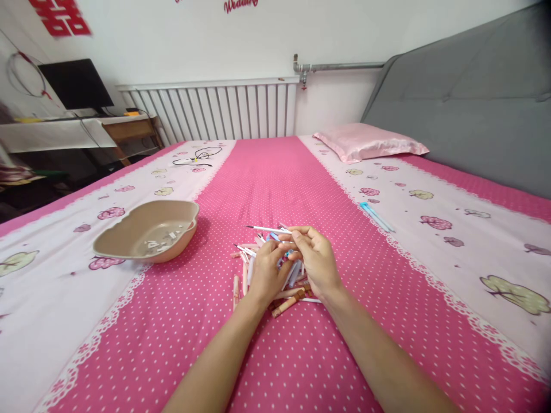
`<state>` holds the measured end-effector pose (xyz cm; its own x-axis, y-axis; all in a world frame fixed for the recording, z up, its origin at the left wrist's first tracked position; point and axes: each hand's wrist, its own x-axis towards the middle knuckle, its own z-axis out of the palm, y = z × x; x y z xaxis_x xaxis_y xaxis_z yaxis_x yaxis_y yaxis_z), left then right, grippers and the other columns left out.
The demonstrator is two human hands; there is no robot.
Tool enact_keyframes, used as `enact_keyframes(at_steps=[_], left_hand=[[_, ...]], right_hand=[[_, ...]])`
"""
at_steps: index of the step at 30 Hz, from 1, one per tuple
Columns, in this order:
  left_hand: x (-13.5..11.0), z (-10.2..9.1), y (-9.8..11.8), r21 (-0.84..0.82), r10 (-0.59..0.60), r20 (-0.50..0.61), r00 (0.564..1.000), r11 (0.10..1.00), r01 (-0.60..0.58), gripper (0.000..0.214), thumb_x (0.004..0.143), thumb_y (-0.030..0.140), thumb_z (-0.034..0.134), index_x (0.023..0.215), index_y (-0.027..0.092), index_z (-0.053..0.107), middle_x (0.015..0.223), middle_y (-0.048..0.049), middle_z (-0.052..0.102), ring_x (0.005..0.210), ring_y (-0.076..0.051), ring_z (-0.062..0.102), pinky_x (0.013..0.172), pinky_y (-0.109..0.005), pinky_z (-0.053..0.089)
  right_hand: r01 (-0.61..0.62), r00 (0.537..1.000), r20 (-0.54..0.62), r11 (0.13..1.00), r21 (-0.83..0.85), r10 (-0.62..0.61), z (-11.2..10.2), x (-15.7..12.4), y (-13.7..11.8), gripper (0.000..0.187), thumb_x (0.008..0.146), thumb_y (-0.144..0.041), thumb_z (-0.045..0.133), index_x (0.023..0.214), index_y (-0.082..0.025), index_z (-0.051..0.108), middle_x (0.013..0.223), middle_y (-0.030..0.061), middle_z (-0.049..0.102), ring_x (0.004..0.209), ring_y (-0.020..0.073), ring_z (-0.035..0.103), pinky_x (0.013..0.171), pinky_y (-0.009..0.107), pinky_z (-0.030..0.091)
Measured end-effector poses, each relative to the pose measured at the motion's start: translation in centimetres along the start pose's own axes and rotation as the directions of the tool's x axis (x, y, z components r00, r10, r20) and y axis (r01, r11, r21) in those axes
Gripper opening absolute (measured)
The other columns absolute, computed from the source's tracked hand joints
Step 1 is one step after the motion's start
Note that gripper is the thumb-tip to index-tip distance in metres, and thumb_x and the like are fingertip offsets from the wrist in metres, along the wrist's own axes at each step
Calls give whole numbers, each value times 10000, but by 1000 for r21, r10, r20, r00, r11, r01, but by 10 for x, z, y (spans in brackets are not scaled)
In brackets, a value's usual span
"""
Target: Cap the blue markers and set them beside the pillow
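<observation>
My right hand [317, 261] pinches a thin white pen refill [270, 229] with a dark tip, which points left. Close beside it, my left hand [267, 271] has its fingers curled together over the pile. A small blue-ringed piece shows between the two hands; what the left fingers grip is mostly hidden. Under and around both hands lies a heap of pen parts [295, 278], with white, pinkish and bluish tubes. A brown and tan pen barrel [287, 304] lies at its near edge, and a pink barrel [236, 291] at its left.
A tan plastic basin [172, 252] with small white pieces inside stands to the left. Two light-blue pens [376, 217] lie on the right of the pink dotted bedspread [267, 178]. Farther back are a black cable [202, 155] and a pink pillow [368, 141].
</observation>
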<state>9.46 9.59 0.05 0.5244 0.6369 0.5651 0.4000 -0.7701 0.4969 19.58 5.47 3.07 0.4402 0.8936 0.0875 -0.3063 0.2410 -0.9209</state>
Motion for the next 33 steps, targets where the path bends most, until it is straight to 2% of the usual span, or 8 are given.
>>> enact_keyframes(at_steps=[6,10,14,18,23,28,33], left_hand=[[0,-3,2,-38,-1,-119,993,999,-3,179,900,237,386,941,183,551,964,-67,610,924,-170,555,830,-309,425],[0,-2,0,22,-74,-127,989,997,78,217,919,250,332,983,182,528,921,-63,629,866,-173,575,782,-304,431],[0,-1,-4,105,-92,-174,980,988,111,235,925,266,316,960,174,530,893,-70,617,830,-180,561,759,-308,421],[0,-2,-7,173,-50,-238,970,981,93,206,914,254,354,958,164,533,866,-70,597,828,-183,535,752,-301,406],[0,-5,-5,206,-20,-259,966,976,76,185,901,239,385,961,165,544,864,-64,594,829,-183,519,751,-297,392],[1,-7,-4,202,0,-270,963,978,56,166,888,221,411,943,166,558,842,-57,594,814,-182,516,741,-292,386],[1,-6,-5,199,51,-308,950,980,12,135,873,208,444,924,168,562,825,-56,593,792,-186,512,723,-294,383]], right_hand=[[127,991,-41,991,-28,-128,-10,-5,-32,238,754,-345,622,892,-168,542,829,32,689,593,95,640,429,144,444],[217,972,-52,964,-155,-227,-24,-7,-53,229,753,-321,632,901,-163,556,836,43,688,567,90,624,418,155,432],[273,956,-39,930,-246,-291,-35,-11,-68,188,759,-300,635,888,-173,584,821,35,690,575,90,625,437,162,432],[296,951,24,887,-356,-308,-40,-18,-80,177,747,-307,650,867,-182,621,767,29,689,574,106,629,444,180,446],[326,938,64,809,-489,-340,-42,-27,-91,140,748,-300,645,837,-192,649,668,16,676,548,124,628,432,200,466],[332,926,63,725,-604,-372,-44,-31,-94,133,771,-306,619,840,-200,661,663,16,679,554,128,642,485,217,500],[291,938,53,698,-654,-341,-43,-32,-96,165,783,-303,606,862,-167,657,663,29,681,573,128,650,522,213,507]])
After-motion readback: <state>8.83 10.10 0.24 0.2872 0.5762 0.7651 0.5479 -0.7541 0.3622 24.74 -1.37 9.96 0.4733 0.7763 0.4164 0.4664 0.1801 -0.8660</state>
